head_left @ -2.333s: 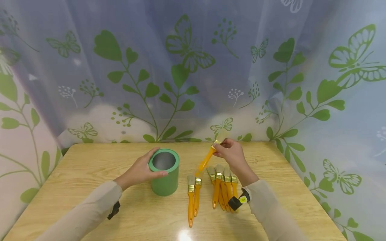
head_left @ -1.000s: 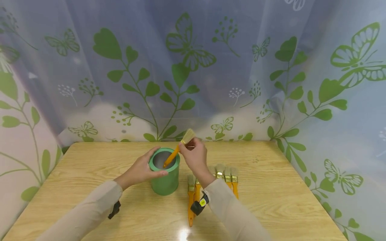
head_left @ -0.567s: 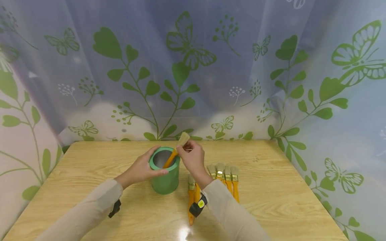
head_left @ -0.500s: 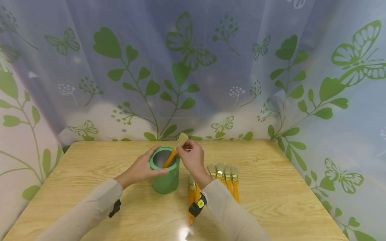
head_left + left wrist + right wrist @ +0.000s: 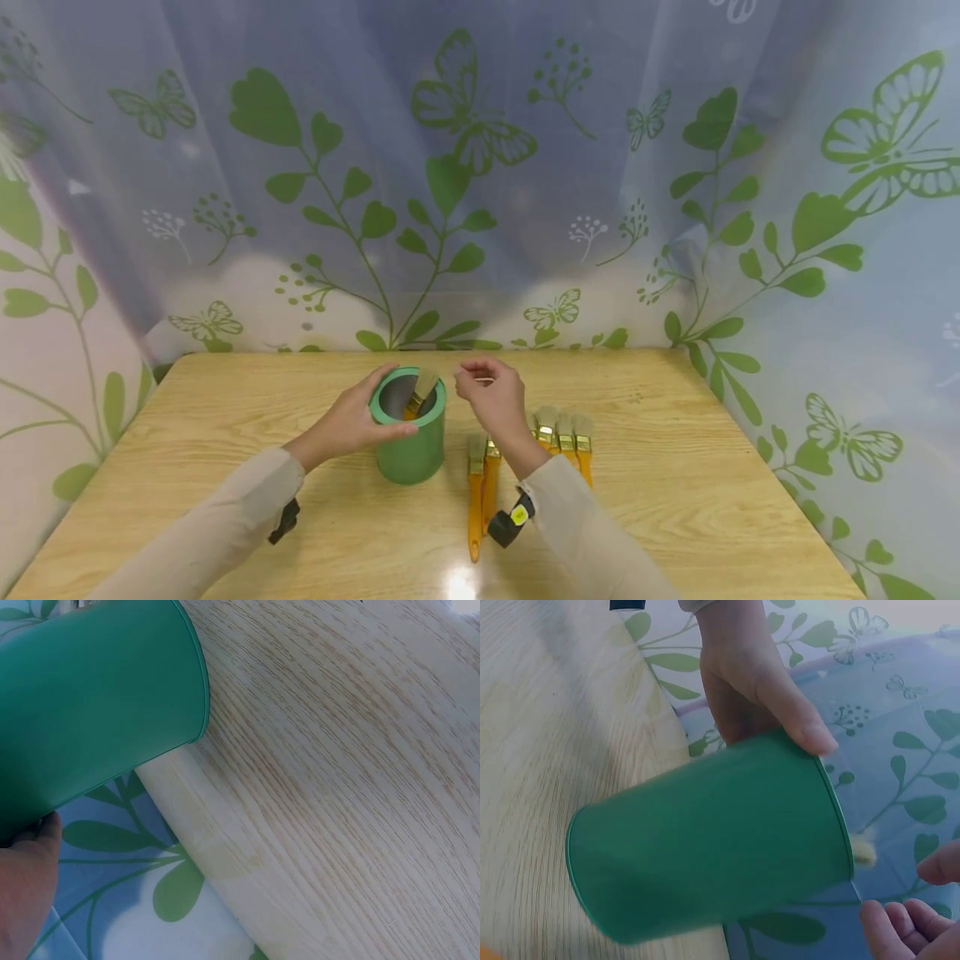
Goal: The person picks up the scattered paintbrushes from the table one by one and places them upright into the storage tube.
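A green can (image 5: pixel 411 454) stands upright on the table, its mouth facing up. My left hand (image 5: pixel 352 425) grips it near the rim from the left, thumb across the front; the right wrist view also shows this hand (image 5: pixel 754 682). Inside the can leans a paintbrush (image 5: pixel 422 387), bristles up past the rim, most of its orange handle hidden by the can wall. Just right of the mouth is my right hand (image 5: pixel 495 400), fingers loosely bent and holding nothing. In the right wrist view its thumb (image 5: pixel 941 864) and fingers (image 5: pixel 904 930) are apart, beside the bristle tip (image 5: pixel 864 850).
Two orange-handled paintbrushes (image 5: pixel 475 500) lie side by side right of the can. Further right, several more brushes (image 5: pixel 583 450) lie bunched, partly hidden by my right forearm. The wooden table (image 5: pixel 690 500) ends at a leaf-and-butterfly curtain (image 5: pixel 480 250).
My right hand carried the paintbrush left over the can and lowered it in, handle first. It has let go and drawn back slightly right. My left hand keeps its grip on the can.
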Motion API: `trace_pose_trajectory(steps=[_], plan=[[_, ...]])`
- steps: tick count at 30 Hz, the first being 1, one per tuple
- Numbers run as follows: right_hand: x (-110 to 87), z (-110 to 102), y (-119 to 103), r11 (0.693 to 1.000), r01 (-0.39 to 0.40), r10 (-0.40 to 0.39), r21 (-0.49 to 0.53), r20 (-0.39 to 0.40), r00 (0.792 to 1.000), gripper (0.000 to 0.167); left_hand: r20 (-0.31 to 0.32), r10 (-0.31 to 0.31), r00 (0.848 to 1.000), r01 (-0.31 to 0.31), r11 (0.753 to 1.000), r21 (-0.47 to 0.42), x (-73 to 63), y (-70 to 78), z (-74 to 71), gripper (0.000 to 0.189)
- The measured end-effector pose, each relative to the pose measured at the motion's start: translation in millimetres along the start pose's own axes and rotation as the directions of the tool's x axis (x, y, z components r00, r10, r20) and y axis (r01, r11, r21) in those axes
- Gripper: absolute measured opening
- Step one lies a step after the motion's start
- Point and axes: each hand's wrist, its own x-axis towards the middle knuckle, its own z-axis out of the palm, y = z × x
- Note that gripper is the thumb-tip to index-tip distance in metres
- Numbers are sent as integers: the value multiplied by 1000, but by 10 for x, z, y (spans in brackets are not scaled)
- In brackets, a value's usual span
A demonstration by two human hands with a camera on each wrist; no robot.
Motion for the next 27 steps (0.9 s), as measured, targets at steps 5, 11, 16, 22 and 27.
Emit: trace_pose_trajectory(steps=[5,11,16,22,27], plan=[[-23,-213,34,999,-42,43,30,-3,999,23,2,1,1000,-1,1000,21,-1,-19,15,103],[55,-494,259,993,-109,109,38,-14,994,27,-9,4,1000,-3,1000,23,-3,-28,8,105],[70,-746,343,984,-172,173,39,-32,984,30,-13,14,1000,-14,1000,15,-6,-10,5,106],[52,-1075,485,970,-241,240,-13,-59,969,35,-13,9,1000,-9,1000,15,-11,-4,4,106],[24,-1381,616,959,-272,268,-81,-61,962,38,-11,6,1000,-6,1000,11,-9,2,7,106]])
